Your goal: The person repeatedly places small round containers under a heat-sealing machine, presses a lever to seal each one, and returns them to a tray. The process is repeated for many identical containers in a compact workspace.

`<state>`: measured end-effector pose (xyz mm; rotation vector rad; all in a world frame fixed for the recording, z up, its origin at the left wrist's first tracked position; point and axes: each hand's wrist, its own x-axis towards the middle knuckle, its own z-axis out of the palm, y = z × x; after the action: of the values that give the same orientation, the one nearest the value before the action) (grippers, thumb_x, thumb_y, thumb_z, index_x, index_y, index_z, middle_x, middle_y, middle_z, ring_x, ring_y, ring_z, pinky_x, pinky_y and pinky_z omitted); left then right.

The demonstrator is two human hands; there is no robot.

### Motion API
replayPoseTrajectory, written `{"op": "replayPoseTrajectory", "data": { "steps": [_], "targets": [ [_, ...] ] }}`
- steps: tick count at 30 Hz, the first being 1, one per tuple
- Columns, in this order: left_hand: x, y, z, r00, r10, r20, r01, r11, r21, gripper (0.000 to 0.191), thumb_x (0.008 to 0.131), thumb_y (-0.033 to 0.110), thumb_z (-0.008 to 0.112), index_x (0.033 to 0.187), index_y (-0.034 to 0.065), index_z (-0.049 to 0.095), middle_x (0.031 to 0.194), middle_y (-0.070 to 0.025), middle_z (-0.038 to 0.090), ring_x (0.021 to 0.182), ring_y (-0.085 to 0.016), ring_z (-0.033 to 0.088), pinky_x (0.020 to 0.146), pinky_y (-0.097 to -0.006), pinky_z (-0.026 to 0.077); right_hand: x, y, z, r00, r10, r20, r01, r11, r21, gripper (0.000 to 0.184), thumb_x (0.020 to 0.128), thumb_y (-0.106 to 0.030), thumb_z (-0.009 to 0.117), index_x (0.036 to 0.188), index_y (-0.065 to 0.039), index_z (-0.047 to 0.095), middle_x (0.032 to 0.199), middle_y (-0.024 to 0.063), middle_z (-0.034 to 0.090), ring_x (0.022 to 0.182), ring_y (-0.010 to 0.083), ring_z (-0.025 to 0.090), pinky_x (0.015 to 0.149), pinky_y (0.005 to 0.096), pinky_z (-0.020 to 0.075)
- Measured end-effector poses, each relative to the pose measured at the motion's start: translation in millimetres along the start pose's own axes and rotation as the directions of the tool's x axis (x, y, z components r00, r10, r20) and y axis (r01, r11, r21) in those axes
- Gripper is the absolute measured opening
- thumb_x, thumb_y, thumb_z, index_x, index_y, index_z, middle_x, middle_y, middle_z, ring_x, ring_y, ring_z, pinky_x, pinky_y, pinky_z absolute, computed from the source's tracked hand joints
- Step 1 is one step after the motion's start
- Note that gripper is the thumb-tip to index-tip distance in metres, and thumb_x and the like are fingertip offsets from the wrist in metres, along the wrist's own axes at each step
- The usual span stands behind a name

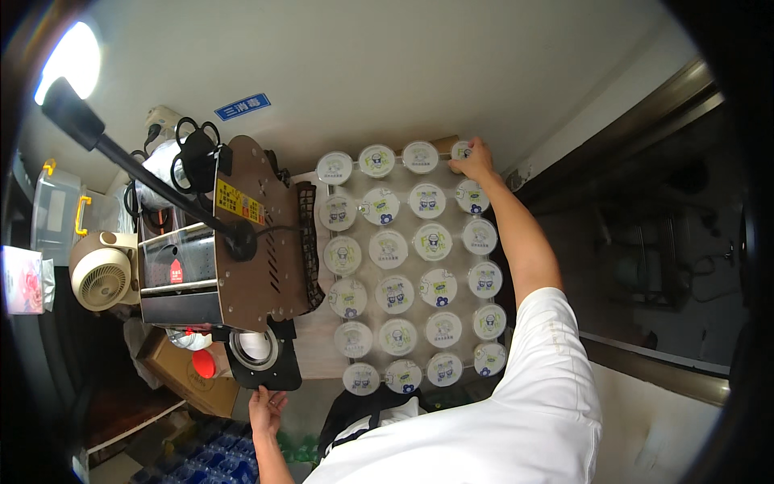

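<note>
My right hand (478, 160) reaches to the back right corner of a block of sealed cups (387, 249), its fingers around the rim of a corner cup (461, 149). The cups stand upright in rows, under flat white lids with green, blue and grey prints. To the left stands a brown cup sealing machine (242, 284). Its black sliding tray (284, 369) sticks out at the front, and a white cup opening (255, 345) shows within the tray's metal ring. My left hand (268, 411) grips the front edge of this tray; its thumb is partly hidden.
A lamp (72, 60) on a black arm rises over the machine. Scissors (195, 154) hang at its back, and a beige fan (103, 275) stands left of it. A red-lidded jar (204, 363) and cardboard box (199, 381) sit below. Bottle packs (205, 454) lie at lower left.
</note>
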<state>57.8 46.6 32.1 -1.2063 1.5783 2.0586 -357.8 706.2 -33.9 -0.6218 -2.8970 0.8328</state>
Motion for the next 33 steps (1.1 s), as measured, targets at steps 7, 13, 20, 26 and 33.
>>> {"op": "replayPoseTrajectory", "data": {
  "steps": [7,13,20,26,33],
  "targets": [
    [2,-1,-5,1.0,-0.026,0.006,0.026,0.999,-0.02,0.034,0.102,0.038,0.059,0.125,0.0137,0.055,0.111,-0.0049,0.068,0.097,-0.022,0.065,0.082,-0.0399,0.052,0,17,11,0.992,-0.124,0.019,0.123,0.991,0.058,0.078,0.06,-0.038,0.094,0.116,-0.001,0.053,0.121,0.0183,0.057,0.114,0.0347,0.056,0.096,0.0429,0.0486],
    [-2,-2,3,1.0,0.014,-0.014,-0.014,1.0,-0.027,0.034,0.101,0.04,0.06,0.124,0.0155,0.055,0.109,-0.0039,0.068,0.095,-0.021,0.065,0.081,-0.0387,0.053,-9,12,18,0.98,-0.156,-0.121,0.162,0.986,0.049,0.08,0.066,-0.042,0.091,0.124,-0.001,0.054,0.126,0.0183,0.055,0.119,0.0345,0.053,0.101,0.0447,0.0447],
    [-2,-3,7,1.0,0.016,-0.017,-0.017,0.996,-0.087,0.033,0.101,0.038,0.061,0.122,0.0131,0.055,0.101,-0.003,0.068,0.091,-0.021,0.065,0.082,-0.0395,0.053,-54,18,0,0.896,-0.15,-0.418,0.209,0.973,0.098,0.042,0.097,-0.038,0.056,0.116,-0.001,0.061,0.123,0.0204,0.059,0.116,0.0388,0.053,0.101,0.0462,0.0433],
    [8,-8,-3,0.997,0.028,0.068,-0.021,0.994,-0.106,0.033,0.099,0.042,0.062,0.118,0.0147,0.059,0.103,-0.0014,0.068,0.093,-0.019,0.064,0.081,-0.0376,0.051,-146,66,-36,0.951,-0.026,-0.309,0.099,0.97,0.224,0.051,0.104,-0.034,0.035,0.085,-0.005,0.072,0.088,0.0169,0.071,0.092,0.0398,0.065,0.087,0.046,0.0498],
    [20,-4,-15,0.963,-0.032,0.268,0.085,0.978,-0.19,0.03,0.1,0.038,0.061,0.11,0.0099,0.061,0.102,-0.0056,0.07,0.098,-0.022,0.066,0.086,-0.0392,0.054,-307,140,-82,0.842,0.493,-0.221,-0.37,0.824,0.43,0.052,0.104,-0.042,0.045,0.079,-0.007,0.076,0.069,0.0094,0.07,0.066,0.0229,0.067,0.069,0.0374,0.051]
  ]
}}
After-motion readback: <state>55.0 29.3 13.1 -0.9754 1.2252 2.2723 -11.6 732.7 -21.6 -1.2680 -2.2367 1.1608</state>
